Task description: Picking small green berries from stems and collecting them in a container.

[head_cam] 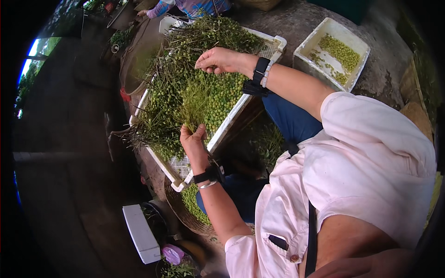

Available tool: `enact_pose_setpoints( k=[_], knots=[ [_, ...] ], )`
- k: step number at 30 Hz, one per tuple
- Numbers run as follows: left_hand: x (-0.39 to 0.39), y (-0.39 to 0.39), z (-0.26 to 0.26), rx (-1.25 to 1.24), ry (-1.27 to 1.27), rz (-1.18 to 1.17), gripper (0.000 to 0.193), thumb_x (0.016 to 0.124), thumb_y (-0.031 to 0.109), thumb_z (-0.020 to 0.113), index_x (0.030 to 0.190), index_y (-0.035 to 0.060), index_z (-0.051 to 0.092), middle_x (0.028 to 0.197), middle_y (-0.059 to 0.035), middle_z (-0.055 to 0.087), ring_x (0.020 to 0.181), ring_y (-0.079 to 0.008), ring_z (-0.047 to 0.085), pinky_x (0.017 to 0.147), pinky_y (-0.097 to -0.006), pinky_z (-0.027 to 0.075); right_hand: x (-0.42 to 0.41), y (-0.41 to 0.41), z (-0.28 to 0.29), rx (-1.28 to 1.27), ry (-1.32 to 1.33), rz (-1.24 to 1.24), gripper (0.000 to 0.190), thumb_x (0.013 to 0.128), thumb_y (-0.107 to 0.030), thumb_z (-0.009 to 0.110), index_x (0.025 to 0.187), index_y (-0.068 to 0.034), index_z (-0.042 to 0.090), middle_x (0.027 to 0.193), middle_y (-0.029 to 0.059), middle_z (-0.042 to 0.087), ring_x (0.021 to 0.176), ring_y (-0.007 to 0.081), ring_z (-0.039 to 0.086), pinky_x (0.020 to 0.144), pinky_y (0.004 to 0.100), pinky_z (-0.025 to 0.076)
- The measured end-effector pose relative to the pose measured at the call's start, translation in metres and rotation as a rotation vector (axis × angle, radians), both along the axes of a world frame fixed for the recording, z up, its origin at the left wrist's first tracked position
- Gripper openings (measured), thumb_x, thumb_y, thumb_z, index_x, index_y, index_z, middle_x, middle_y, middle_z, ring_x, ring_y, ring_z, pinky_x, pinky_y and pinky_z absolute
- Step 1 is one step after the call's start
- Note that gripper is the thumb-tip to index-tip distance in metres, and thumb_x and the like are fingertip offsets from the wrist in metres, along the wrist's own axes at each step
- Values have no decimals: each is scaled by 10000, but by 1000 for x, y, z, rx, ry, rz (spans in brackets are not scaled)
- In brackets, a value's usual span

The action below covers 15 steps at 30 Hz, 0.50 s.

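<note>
My left hand (pixel 194 141) grips a bunch of thin, mostly bare yellow-green stalks (pixel 194 100) at their base. The stalks fan out over a white plastic mesh tray (pixel 227 127). My right hand (pixel 219 60) hangs above the tray with thumb and fingers drawn together; whether anything small is pinched there cannot be made out. Loose small green round fruits (pixel 226 91) lie in the tray on the side nearer me. Dark woody twigs with fruit still on them (pixel 163 114) heap up along its far side and one end.
A white box (pixel 332 66) holding loose fruits stands on the concrete floor. Under the tray's lower corner sits a woven basket (pixel 177 205) of fruits. Another person (pixel 194 7) is beyond the tray. A white foam block (pixel 140 232) and a purple plastic bag (pixel 172 254) lie at lower left.
</note>
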State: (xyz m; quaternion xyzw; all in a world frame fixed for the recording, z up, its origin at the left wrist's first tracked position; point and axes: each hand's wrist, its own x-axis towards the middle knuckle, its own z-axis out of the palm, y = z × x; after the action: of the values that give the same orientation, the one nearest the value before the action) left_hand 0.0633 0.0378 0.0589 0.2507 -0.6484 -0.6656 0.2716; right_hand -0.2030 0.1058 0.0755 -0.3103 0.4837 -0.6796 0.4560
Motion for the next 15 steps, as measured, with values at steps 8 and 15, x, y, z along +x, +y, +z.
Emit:
enact_pose_setpoints(
  k=[8,15],
  knots=[
    [3,-15,-13,-91,-144,13,185,785,-29,642,946,48,591,730,32,573,569,-54,441,506,-201,359,26,-21,-5,223,390,360,189,857,-284,629,842,-96,633,691,-39,542,555,32,424,424,190,258],
    [-7,-33,-28,-171,-117,46,220,772,-52,644,971,18,583,801,15,609,645,-64,495,574,-202,401,12,-22,-34,93,-65,169,148,856,-181,618,835,-35,627,698,-5,560,489,26,402,358,152,233]
  ],
)
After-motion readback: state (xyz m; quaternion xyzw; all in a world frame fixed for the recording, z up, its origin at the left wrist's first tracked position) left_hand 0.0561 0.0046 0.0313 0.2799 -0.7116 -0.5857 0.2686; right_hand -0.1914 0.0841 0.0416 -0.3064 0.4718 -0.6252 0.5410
